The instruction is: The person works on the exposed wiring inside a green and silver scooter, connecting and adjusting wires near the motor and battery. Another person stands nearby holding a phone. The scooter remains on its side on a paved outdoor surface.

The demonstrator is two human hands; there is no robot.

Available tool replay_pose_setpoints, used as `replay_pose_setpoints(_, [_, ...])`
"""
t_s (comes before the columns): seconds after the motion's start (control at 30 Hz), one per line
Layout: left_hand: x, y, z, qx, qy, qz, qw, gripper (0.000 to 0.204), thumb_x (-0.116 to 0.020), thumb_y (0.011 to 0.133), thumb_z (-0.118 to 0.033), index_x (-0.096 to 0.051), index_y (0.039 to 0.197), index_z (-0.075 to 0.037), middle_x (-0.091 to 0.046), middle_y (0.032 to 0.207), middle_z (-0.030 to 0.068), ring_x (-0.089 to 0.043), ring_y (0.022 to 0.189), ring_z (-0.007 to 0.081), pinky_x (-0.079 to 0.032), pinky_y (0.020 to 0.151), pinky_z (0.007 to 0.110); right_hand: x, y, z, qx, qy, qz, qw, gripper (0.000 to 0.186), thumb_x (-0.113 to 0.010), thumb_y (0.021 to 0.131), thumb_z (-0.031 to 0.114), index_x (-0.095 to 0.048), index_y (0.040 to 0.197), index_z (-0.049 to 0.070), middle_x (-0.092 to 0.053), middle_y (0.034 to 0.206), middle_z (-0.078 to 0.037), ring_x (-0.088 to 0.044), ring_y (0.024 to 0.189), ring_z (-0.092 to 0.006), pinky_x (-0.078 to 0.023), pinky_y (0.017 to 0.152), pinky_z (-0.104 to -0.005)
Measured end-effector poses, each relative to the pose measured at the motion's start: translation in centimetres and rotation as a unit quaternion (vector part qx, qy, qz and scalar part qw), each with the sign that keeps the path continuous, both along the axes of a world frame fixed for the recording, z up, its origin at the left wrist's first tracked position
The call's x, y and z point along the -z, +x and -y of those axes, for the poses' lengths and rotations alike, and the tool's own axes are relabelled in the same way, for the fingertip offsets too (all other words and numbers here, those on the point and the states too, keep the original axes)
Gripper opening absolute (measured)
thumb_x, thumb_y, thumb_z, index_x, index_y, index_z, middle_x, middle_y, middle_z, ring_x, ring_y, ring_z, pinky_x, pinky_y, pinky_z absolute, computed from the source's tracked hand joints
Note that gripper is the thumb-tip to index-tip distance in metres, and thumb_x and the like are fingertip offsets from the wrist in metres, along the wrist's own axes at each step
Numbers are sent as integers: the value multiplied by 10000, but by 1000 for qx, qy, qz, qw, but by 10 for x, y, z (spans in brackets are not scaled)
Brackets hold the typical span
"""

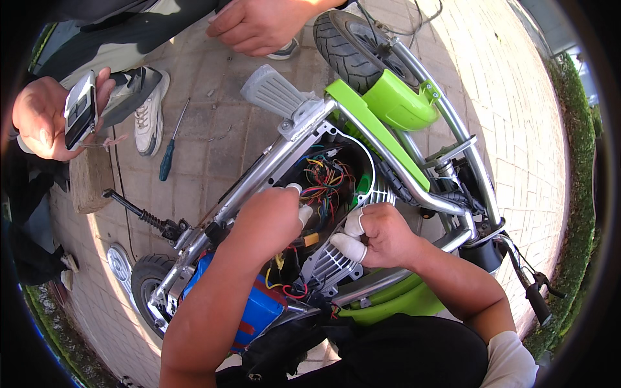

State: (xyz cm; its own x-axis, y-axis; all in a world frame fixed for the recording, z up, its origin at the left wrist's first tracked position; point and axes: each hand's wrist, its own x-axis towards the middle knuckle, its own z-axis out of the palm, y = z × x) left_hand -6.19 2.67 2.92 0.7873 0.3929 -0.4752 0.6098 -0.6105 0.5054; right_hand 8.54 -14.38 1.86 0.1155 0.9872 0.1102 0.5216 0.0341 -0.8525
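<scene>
A green scooter frame (401, 155) lies across my view, its finned grey housing (323, 273) open around coloured wires (323, 178). My left hand (268, 223), fingers curled, with white coverings on fingertips, reaches into the wiring; what it grips is hidden. My right hand (381, 234), with similar white coverings, has bent fingers at the housing's right rim; I cannot tell what they hold. Below my left hand, a blue battery pack (255, 310) sits beside red and yellow leads (281, 281).
A co-worker's hand (48, 116) holds a phone (81, 107); another hand (255, 26) is above. On the paving lie a screwdriver (167, 161) and a silver disc (121, 265). A stone block (90, 181) is left; the front wheel (349, 52) and handlebar (537, 297) extend outward.
</scene>
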Motion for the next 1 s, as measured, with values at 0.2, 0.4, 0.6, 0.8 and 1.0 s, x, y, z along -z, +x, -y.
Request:
replay_pose_setpoints(0.2, [2, 0, 0, 2, 0, 2, 1000, 302, -713, 944, -266, -668, 998, 27, -698, 880, 281, -672, 867, 482, -529, 780, 543, -1, 0, 1, -1, -3, 1, 1000, 429, -793, 863, 163, -484, 585, 54, -522, 566, -121, -562, 523, -334, -431, 485, -428])
replay_pose_setpoints(0.4, [1, 0, 0, -1, 3, 5, 1000, 302, -716, 941, -265, -670, 994, 28, -696, 879, 283, -670, 863, 483, -529, 780, 542, -3, 1, -1, -6, -2, 2, 1000, 390, -791, 863, 162, -520, 607, 51, -542, 583, -122, -574, 535, -336, -443, 493, -426])
replay_pose_setpoints(0.6, [2, 0, 0, 0, 2, 7, 1000, 299, -717, 940, -263, -670, 987, 29, -695, 881, 284, -669, 861, 484, -528, 776, 544, -3, 1, 0, -7, -4, 1, 1000, 373, -789, 865, 166, -539, 614, 50, -548, 588, -122, -577, 539, -339, -448, 497, -428])
replay_pose_setpoints(0.8, [2, -1, 0, 2, 4, 7, 1000, 305, -717, 941, -267, -667, 981, 31, -693, 876, 286, -668, 856, 484, -528, 771, 543, -4, 1, -1, -8, -4, 6, 1000, 360, -788, 863, 171, -555, 616, 51, -547, 588, -123, -582, 545, -343, -448, 499, -428])
replay_pose_setpoints(1.0, [1, 0, 0, -2, 3, 6, 1000, 305, -713, 945, -271, -667, 982, 28, -693, 877, 286, -668, 859, 484, -527, 774, 541, -3, 1, 0, -12, -6, 12, 1000, 349, -789, 860, 169, -562, 624, 48, -555, 599, -125, -586, 554, -345, -455, 507, -428])
